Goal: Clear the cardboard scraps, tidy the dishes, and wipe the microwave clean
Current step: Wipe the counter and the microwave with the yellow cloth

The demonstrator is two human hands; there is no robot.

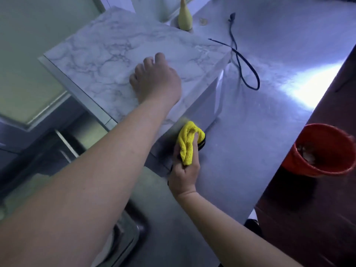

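The microwave (107, 54) has a marble-patterned top and stands on a steel counter (250, 132). My left hand (156, 79) lies flat on that top, fingers spread, holding nothing. My right hand (185, 170) grips a bunched yellow cloth (188, 141) and presses it against the microwave's lower front corner, over a dark round part that is mostly hidden. Whether the microwave door is open or closed does not show.
A black power cord (244, 62) loops on the counter behind the microwave. A yellow bottle-shaped object (185, 19) stands at the back. A red bucket (325, 149) with scraps inside sits on the dark floor at right. A steel tray (125, 236) lies near the bottom.
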